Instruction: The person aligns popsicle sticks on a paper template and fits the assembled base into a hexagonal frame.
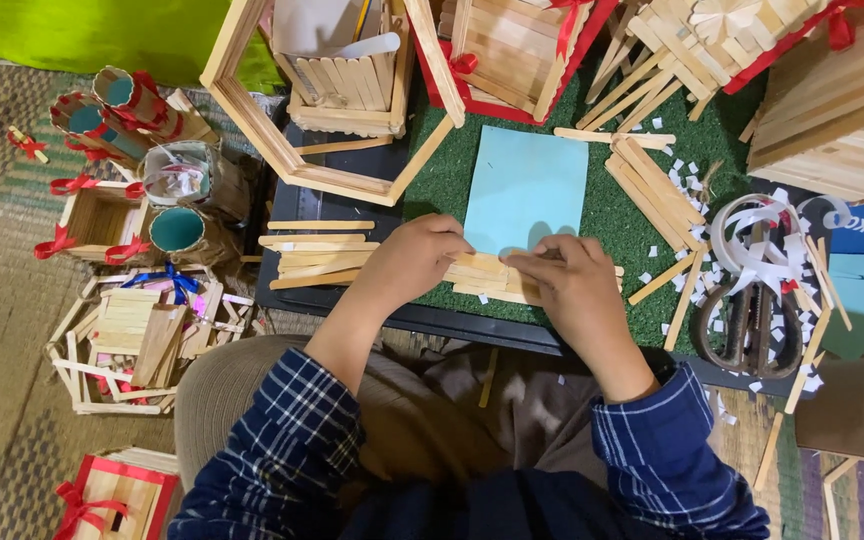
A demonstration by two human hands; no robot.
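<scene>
Both my hands rest on a small flat panel of wooden craft sticks (487, 278) lying on a green turf mat (602, 215). My left hand (414, 262) presses the panel's left end with curled fingers. My right hand (567, 283) grips its right end, fingertips on the sticks. A light blue sheet of paper (525, 187) lies just beyond the panel. Several loose sticks (314, 253) lie in a row left of my left hand.
A hexagonal stick frame (297, 165) and stick boxes with red ribbon (512, 55) stand at the back. Stick-covered tubes (117, 115) and small baskets (132, 335) sit on the woven rug at left. Scissors (752, 310) lie among paper scraps at right.
</scene>
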